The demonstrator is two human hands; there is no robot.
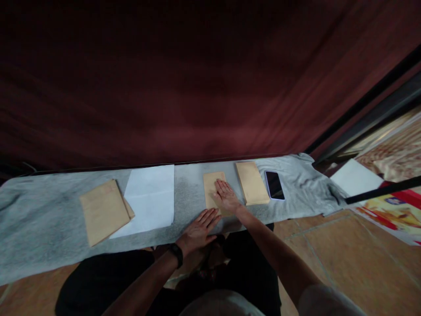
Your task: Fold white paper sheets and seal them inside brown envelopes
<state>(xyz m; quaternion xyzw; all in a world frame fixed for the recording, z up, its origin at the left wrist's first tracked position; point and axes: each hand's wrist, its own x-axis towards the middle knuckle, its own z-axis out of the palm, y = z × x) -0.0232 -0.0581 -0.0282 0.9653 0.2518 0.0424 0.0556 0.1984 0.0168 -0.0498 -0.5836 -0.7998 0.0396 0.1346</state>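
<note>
A brown paper envelope point(212, 182) lies on the grey cloth in front of me. My right hand point(226, 196) rests flat across its middle, fingers stretched out and pointing up and left. Lower and to the left, my left hand point(199, 229) has its fingers extended, the tips by the envelope's lower left edge; a dark band is on that wrist. Just right of the envelope sits a thick stack of brown envelopes point(252, 182). Part of the envelope is hidden beneath my right hand and wrist.
White paper sheets point(149, 197) lie on the left, partly under brown envelopes point(103, 210). A phone point(275, 185) lies right of the stack. The grey cloth point(187, 188) covers a narrow bench against a dark red surface point(210, 87). A colourful box point(393, 210) stands at far right.
</note>
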